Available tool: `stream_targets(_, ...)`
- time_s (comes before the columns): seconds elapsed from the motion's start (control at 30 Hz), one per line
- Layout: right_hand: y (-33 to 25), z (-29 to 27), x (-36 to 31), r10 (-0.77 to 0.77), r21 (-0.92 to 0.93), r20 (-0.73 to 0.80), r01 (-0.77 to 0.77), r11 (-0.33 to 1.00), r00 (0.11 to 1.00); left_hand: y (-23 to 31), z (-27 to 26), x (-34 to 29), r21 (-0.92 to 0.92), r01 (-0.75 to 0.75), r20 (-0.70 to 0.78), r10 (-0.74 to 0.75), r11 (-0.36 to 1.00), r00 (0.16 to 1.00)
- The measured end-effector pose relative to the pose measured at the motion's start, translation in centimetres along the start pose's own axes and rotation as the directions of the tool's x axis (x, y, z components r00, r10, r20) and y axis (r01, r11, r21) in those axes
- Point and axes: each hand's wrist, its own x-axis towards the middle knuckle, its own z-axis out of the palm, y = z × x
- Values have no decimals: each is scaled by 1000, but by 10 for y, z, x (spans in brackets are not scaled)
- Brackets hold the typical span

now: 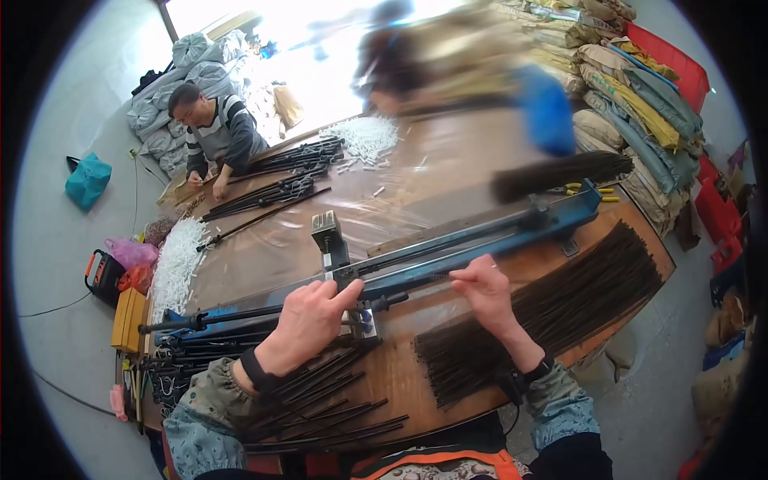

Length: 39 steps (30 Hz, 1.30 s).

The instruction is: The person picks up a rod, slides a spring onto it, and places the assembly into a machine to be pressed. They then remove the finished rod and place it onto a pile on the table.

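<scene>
My left hand [308,320] is closed round a long black rod [240,314], beside the metal block of a blue bench jig [480,248]. The rod's far left end lies over the jig's left part, and a short black end shows right of my fingers. Farther right, above the jig's near edge, my right hand [484,290] is closed in a pinch. A thin, dark, spring-like rod [440,278] seems to run left from its fingertips; its full length cannot be made out. Below the right hand lies a dense pile of thin dark rods [552,304].
Black rods [328,408] lie close to my left forearm. White plastic pieces heap up at the left [181,260] and the far side [364,138]. Yellow-handled pliers [588,190] lie by another dark bundle [560,172]. One person [224,132] works across the table; another [448,60] is blurred.
</scene>
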Motion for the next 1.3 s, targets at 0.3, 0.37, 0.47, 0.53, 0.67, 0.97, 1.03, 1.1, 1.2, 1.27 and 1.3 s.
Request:
stream_targets(0.3,0,33,-19,411,221,406,-524,822,816,-4,-11,-19,-67,24,100,-17,997,995)
stream_targets(0.37,-1,37,-18,-74,-45,160,82,996,984,-2,-14,-24,-247,100,167,-60,964,984)
stream_targets(0.47,-18,36,-25,-335,-244,182,373,895,924,-1,-6,-34,-428,204,308,-70,881,949)
stream_targets(0.53,-13,25,-28,-336,-269,181,375,887,924,5,-9,-32,-368,155,264,-56,917,963)
stream_targets(0.67,18,12,-30,-334,-311,166,370,875,928,-1,-7,-34,-162,88,144,-65,983,987)
stream_targets(0.97,8,29,-29,-363,-300,120,382,874,924,-4,4,-42,-58,64,69,-60,996,996)
stream_targets(1.03,4,34,-27,-301,-322,168,341,883,939,-7,5,-44,-32,88,69,-86,996,994)
stream_targets(1.1,-8,44,-15,-400,-290,143,425,858,905,1,4,-42,-73,40,42,-37,997,998)
stream_targets(1.2,27,26,-12,-358,-556,117,360,749,926,-25,-5,-48,-73,86,-64,-91,994,994)
stream_targets(1.27,61,19,-10,-312,-462,74,309,831,947,-53,-20,-57,-52,174,-245,-181,983,952)
stream_targets(1.3,54,36,-4,-324,-427,86,328,842,942,-60,-28,-60,-33,210,-246,-212,977,946)
